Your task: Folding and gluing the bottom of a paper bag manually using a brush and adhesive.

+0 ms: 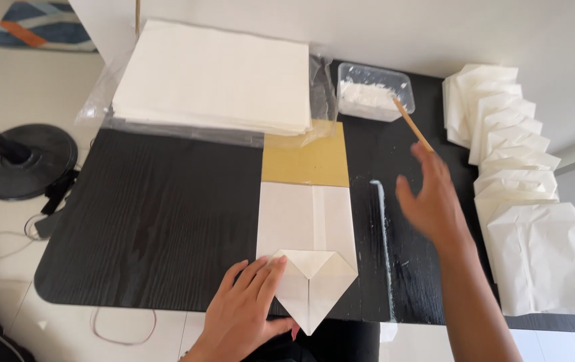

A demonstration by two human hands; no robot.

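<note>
A white paper bag (307,224) lies folded on the black table (153,214), its near end folded into a pointed flap (314,288). A yellow-brown card (306,161) sticks out of its far end. My left hand (247,305) presses flat on the flap's left side. My right hand (432,201) hovers above the table with fingers spread, empty, reaching toward a thin wooden stick (413,125). The stick leans out of a clear plastic tub (373,90) of white paste.
A thick stack of white paper sheets (214,77) lies on clear plastic wrap at the back. Several finished white bags (522,194) overlap in a row at the right edge. A white paste streak (383,228) marks the table. A black round stand base (22,161) sits on the floor at left.
</note>
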